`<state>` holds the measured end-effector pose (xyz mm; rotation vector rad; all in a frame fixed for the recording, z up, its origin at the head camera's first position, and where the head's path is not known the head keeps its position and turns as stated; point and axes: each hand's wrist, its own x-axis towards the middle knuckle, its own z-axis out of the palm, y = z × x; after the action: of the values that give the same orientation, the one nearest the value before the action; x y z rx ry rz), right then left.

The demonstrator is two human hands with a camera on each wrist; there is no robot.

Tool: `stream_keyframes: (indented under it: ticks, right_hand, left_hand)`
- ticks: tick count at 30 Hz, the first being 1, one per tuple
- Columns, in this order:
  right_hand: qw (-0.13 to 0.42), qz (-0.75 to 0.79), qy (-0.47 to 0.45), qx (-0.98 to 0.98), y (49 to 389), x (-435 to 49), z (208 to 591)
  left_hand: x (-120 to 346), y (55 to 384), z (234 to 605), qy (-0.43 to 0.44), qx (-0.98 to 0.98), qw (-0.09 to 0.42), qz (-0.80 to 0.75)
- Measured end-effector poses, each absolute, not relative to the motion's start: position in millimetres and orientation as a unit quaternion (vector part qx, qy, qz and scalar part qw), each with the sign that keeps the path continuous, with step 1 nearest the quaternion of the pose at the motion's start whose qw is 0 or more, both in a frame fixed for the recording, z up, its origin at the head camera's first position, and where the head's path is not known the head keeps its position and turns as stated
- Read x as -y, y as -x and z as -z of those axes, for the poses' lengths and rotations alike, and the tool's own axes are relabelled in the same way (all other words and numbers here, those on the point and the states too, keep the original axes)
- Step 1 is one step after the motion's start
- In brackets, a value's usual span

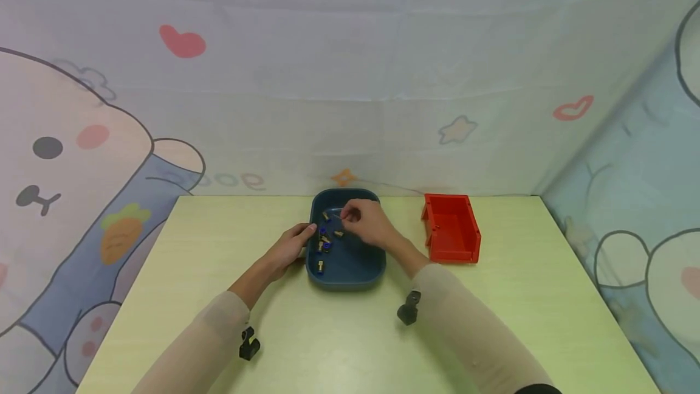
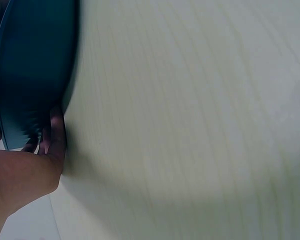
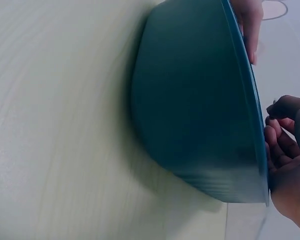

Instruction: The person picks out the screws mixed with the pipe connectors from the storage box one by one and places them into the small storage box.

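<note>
A dark blue-green plastic basin (image 1: pixel 350 284) stands on the table. In it lie several small brass fittings (image 1: pixel 320 267) with blue ends, mostly along the left side. My left hand (image 1: pixel 285 249) grips the basin's left wall, thumb at the rim and fingers against the outside; the left wrist view shows these fingers (image 2: pixel 56 132) low on the wall. Over the basin's right half, my right hand (image 1: pixel 369 224) pinches a thin, slender item (image 1: pixel 336 217) between thumb and fingertips. It is too small to tell its kind. One brass fitting (image 1: pixel 339 234) lies just below that hand.
A red open-front plastic bin (image 1: pixel 452 230) stands right of the basin, near the table's back edge. Pale wood-grain table (image 1: pixel 339 345) surrounds both. Behind the table hangs a printed cloth (image 1: pixel 306 78), with another cloth side at the right.
</note>
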<state>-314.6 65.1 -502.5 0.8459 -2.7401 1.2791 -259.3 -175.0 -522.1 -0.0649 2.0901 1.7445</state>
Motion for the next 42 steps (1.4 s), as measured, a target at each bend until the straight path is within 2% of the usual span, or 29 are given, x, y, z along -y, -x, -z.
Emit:
stream_keyframes:
  ticks: [27, 42]
  right_hand:
    - [0.013, -0.409, -0.279, 0.869, 305.7, -85.5, 496.6]
    - [0.029, -0.386, -0.304, 0.870, 302.7, -123.9, 478.7]
  left_hand:
    - [172.6, 260.3, 524.6, 0.026, -0.752, 0.207, -0.626]
    - [174.0, 259.5, 523.2, 0.025, -0.750, 0.203, -0.629]
